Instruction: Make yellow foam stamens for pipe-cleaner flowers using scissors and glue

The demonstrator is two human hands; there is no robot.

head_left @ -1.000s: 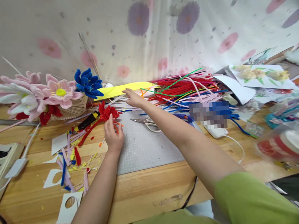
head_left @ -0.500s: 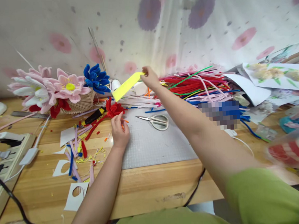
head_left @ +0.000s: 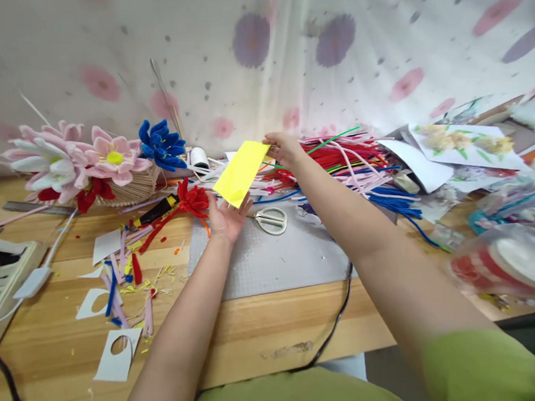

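Observation:
A yellow sheet (head_left: 242,173) hangs tilted above the back of the grey cutting mat (head_left: 273,268). My right hand (head_left: 284,150) pinches its upper right corner. Below its lower left edge, my left hand (head_left: 229,221) is open, palm up, with fingers spread and partly behind the sheet. Scissors (head_left: 271,220) lie on the mat just right of my left hand. A red fuzzy flower (head_left: 192,198) is close to my left fingertips on the other side.
Pink, white and blue fuzzy flowers (head_left: 114,157) stand at the back left. Bundled coloured stems (head_left: 347,157) lie behind the mat. Scraps and cut white paper (head_left: 115,356) lie left, a power strip (head_left: 11,276) at the far left, and a bagged cup (head_left: 508,266) at right.
The yellow sheet has turned more of its face to view and come lower. My left hand has left the red flower's edge, opened and turned palm up under the sheet. The view has shifted right.

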